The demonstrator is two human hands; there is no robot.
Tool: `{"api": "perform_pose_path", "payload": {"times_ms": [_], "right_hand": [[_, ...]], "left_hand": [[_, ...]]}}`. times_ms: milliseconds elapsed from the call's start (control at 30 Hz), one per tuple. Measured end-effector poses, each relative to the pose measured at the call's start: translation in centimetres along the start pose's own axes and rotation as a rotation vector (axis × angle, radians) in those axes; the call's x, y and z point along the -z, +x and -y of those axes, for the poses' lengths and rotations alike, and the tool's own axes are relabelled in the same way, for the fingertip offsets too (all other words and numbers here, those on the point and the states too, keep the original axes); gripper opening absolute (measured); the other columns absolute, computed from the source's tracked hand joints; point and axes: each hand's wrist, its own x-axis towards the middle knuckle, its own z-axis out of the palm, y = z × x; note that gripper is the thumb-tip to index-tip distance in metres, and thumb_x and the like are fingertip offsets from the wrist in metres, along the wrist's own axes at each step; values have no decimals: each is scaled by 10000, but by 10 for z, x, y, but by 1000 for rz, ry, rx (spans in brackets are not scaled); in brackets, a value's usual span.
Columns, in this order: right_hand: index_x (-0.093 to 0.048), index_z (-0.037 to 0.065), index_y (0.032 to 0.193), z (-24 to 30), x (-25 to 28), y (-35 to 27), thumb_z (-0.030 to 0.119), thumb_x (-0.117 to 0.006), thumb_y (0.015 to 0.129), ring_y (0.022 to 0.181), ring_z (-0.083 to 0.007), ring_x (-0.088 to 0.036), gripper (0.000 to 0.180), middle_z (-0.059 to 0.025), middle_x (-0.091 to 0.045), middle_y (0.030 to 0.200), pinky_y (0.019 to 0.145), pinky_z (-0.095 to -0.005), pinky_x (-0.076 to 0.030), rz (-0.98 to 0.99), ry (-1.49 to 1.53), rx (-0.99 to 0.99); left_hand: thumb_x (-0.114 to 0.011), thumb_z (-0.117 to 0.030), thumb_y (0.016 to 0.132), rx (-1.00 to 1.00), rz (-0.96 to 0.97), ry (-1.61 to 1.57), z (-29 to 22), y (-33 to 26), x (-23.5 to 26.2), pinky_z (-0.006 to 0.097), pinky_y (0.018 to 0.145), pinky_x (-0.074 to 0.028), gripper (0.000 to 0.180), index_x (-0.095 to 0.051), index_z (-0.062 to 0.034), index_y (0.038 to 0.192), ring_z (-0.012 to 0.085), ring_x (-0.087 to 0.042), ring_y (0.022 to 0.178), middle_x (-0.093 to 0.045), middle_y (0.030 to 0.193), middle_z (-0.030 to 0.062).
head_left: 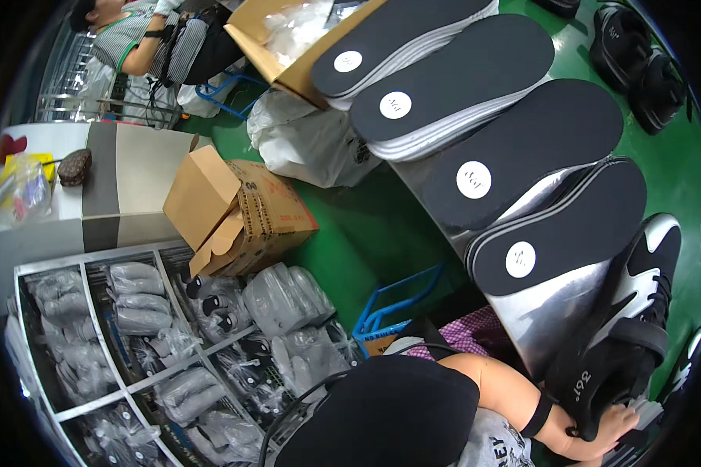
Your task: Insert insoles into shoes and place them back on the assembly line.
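Note:
My left arm, in a black sleeve with a black wristband, reaches to the lower right. My left hand [609, 433] is closed at the heel end of a black sneaker [600, 362] with white trim. The sneaker's white toe points away at the right, beside the metal bench. A pale translucent piece [646, 411] shows by my fingertips; what it is I cannot make out. My right hand is not visible. Black insoles [568, 218] with round white stickers lie in overlapping stacks along the metal bench [549, 307].
More black shoes [621, 48] stand on the green floor at the far right. A metal rack [86, 292] of bagged shoe parts fills the lower left. An open carton [276, 206], a white sack [300, 140] and a blue frame [397, 300] stand between. A co-worker [152, 39] is at upper left.

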Motion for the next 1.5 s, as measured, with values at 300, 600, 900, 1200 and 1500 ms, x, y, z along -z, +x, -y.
{"api": "perform_pose_path", "payload": {"times_ms": [300,600,900,1200,1500], "right_hand": [[-489,-53,970,21,9,-3,97,-526,682,878,-319,-484,326,-174,-508,946,755,-368,-384,99,105,117],[-497,-70,991,43,35,-51,84,-487,740,939,-326,-465,295,-193,-498,1014,799,-363,-371,61,114,199],[-476,-69,1074,92,66,-86,90,-486,778,1025,-347,-438,336,-220,-486,1089,870,-354,-350,-266,1131,-461],[-522,45,937,8,-22,-63,91,-542,814,809,-107,-557,132,-33,-583,907,719,-219,-437,-833,1570,-27],[-501,78,765,28,-21,-67,170,-549,790,521,-55,-448,107,34,-483,635,477,-166,-339,-1099,1608,-142]], "left_hand": [[-592,-77,602,59,126,42,14,-50,-101,365,630,-425,303,-424,-32,850,297,-528,761,-514,798,124],[-591,-80,598,-46,213,45,-14,12,68,364,621,-429,291,-431,-27,835,298,-537,747,-521,779,128],[-589,-84,593,-222,292,65,9,-29,-17,363,611,-433,279,-439,-22,820,299,-546,732,-527,760,131],[-524,-90,648,-250,413,110,-8,-29,-4,391,591,-435,174,-465,15,773,322,-548,691,-539,681,168],[-523,-108,659,-299,364,145,-17,-37,-23,416,549,-436,154,-477,-19,775,326,-563,645,-553,648,163]]}}
